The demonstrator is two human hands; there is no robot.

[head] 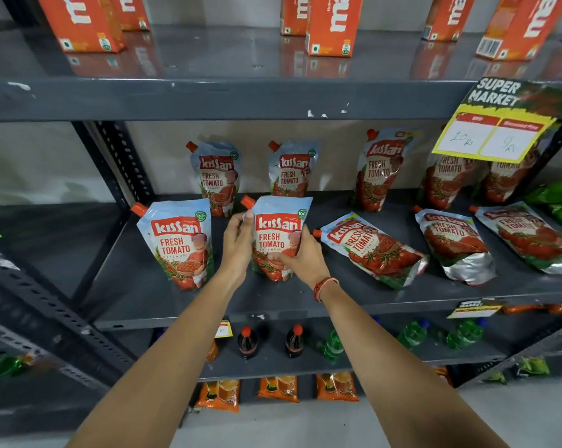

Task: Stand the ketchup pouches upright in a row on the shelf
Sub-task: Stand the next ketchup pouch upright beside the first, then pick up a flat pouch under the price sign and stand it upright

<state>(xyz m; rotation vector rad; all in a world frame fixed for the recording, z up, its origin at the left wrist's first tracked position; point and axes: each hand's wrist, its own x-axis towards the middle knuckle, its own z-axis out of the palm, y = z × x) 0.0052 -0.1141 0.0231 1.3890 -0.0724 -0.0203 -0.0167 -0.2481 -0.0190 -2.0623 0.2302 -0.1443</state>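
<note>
Front-left pouch (179, 244) stands upright, spout up-left. Left hand (237, 244) and right hand (300, 255) both clamp the held pouch (278, 236), long axis vertical, spout up-left, base on the grey shelf (163, 295). Three pouches (375, 248) to the right lie flat, spouts pointing up-left. Grey metal store racking.

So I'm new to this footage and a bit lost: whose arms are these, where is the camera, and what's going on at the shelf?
The camera sits on a person's head, looking down at their own bare arms. Both hands, left hand and right hand, hold one ketchup pouch upright on the grey shelf. Another front pouch already stands to its left. Three pouches lie flat to the right, and more stand along the back.
</note>
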